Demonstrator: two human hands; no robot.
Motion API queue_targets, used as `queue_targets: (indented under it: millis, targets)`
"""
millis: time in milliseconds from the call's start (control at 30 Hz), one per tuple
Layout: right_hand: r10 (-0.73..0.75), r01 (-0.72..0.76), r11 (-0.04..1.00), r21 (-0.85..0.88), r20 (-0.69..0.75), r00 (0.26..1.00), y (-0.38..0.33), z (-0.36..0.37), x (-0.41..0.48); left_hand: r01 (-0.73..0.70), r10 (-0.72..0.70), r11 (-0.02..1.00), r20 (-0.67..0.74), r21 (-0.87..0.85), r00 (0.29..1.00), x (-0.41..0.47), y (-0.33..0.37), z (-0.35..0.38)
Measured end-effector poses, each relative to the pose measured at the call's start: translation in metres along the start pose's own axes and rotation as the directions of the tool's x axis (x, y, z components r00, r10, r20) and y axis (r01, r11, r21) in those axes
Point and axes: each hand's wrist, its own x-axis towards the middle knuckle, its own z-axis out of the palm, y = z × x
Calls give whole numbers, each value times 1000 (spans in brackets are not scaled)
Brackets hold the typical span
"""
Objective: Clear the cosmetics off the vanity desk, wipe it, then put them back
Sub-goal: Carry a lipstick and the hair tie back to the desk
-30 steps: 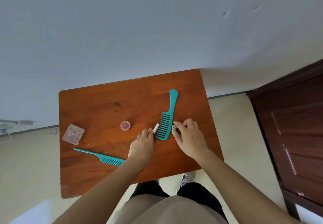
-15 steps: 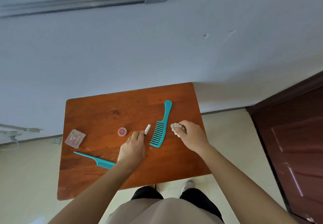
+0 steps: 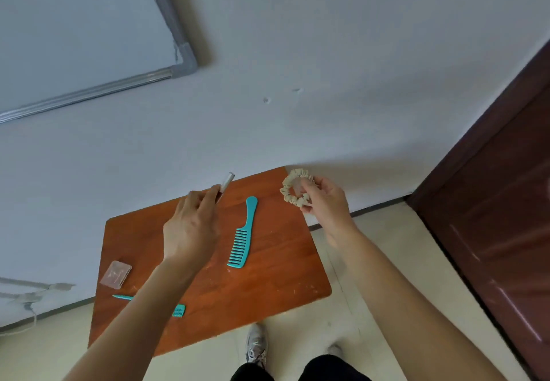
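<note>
Head view: ruffled cream scrunchie (image 3: pixel 297 186), teal wide-tooth comb (image 3: pixel 242 235).

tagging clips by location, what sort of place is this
Probably a plain room in a home or office, used as a makeshift vanity spot: a small wooden desk against a bare white wall, a whiteboard above, a dark wooden door beside it.

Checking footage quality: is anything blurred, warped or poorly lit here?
Head view: wide-angle bends the whiteboard edge and door; both hands, left and right, slightly motion-soft; even daylight, faint shadows, no glare on the desk.
</note>
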Motion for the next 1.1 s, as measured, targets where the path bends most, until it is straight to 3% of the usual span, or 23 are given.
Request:
queue_targets:
  millis: [167, 267, 467, 600, 833, 1100]
  targets:
    - [-83, 84, 996, -4, -184, 979, -25, -54, -37, -239, 232, 967, -86, -90, 969, 34, 35, -24]
    - [-115, 129, 992, 11, -379, 918, -36, -85, -78, -452, 422, 872, -177, -187, 889, 44, 59, -30]
    - [-155, 171, 984, -55, -742, 653, -35, -146, -207, -725, 638, 557, -351, -405, 686, 30, 151, -25]
    - [-141, 154, 985, -79, -882, 449, -25, -172, -323, -862, 780, 244, -438, -444, 447, -38, 217, -36]
    - [-95, 191, 979, -70, -987, 127, 9, -193, -520, -895, 853, -72, -492, -441, 173, -187, 292, -96]
    - [-66, 196, 977, -85, -993, -101, 97, -217, -724, -861, 819, -344, -568, -375, -80, -404, 361, -153]
